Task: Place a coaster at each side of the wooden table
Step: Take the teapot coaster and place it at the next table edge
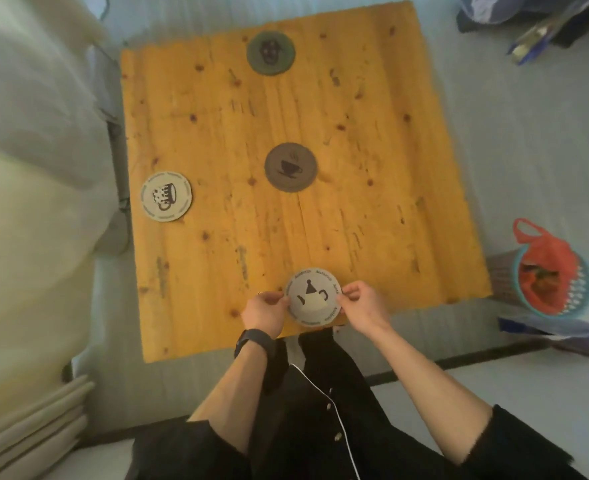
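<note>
At near table (372, 209) edge: left hand (263, 311) and right hand (364, 306) pinch teapot coaster (312, 301) rim, fingers curled.

We see a wooden table (320, 220), pale teapot coaster (313, 296) at our near edge, mug coaster (166, 196) left, green coaster (270, 53) far, brown cup coaster (290, 167) centre.

- left hand (264, 310): bare, ring on one finger, dark watch (251, 341) at wrist
- right hand (364, 308): bare, nothing worn
- forearms bare; black sleeves (528, 441) stop near elbows, right cuff frayed
- black top (320, 427): small pale buttons, thin white piping down front
</note>
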### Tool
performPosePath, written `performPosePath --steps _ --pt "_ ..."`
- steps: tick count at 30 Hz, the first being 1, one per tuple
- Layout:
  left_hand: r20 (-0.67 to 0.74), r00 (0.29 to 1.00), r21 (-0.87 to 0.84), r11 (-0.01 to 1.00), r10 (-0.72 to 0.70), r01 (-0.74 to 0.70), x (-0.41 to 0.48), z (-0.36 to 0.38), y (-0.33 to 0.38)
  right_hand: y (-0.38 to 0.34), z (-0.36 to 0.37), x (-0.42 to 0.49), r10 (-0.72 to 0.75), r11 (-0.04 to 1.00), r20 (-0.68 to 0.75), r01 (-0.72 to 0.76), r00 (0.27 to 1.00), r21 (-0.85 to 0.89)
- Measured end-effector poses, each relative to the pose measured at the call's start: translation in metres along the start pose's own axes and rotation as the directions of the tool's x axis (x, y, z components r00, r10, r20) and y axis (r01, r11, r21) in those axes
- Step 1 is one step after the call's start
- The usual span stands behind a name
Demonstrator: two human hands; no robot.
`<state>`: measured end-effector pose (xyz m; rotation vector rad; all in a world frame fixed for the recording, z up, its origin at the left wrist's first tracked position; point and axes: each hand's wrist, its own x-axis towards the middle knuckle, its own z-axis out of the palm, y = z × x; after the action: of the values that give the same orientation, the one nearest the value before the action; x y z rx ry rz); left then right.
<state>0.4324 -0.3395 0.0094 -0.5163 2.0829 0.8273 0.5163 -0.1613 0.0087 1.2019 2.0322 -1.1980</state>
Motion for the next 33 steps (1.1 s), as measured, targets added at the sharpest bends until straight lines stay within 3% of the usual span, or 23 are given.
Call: performPosePath --steps 11,19,23,27,33 --pt "-0.147 0.987 -0.144 0.989 -0.061 0.039 0.019 0.036 0.011 0.013 0.005 0.047 -0.031 0.995 -0.013 0.030 0.999 -0.094" --pt "-0.220 0.975 -0.055 0.998 -0.032 0.020 0.016 0.048 0.006 0.015 -0.002 0.048 -0.113 0.980 -0.027 0.106 0.993 -0.167" --pt "-0.278 0.955 0.135 0.989 0.100 -0.064 0.010 0.053 0.005 0.020 -0.008 0.043 -0.300 0.912 -0.003 0.286 0.954 -0.294" --pt "-0.228 0.918 0.440 0.875 0.324 -0.200 0.008 0.053 0.000 0.022 -0.008 0.041 -0.438 0.804 0.087 0.433 0.895 -0.408" --pt "-0.063 0.921 0.601 0.751 0.386 -0.273 0.024 0.026 0.007 0.004 -0.017 0.054 -0.314 0.782 0.202 0.373 0.928 -0.499"
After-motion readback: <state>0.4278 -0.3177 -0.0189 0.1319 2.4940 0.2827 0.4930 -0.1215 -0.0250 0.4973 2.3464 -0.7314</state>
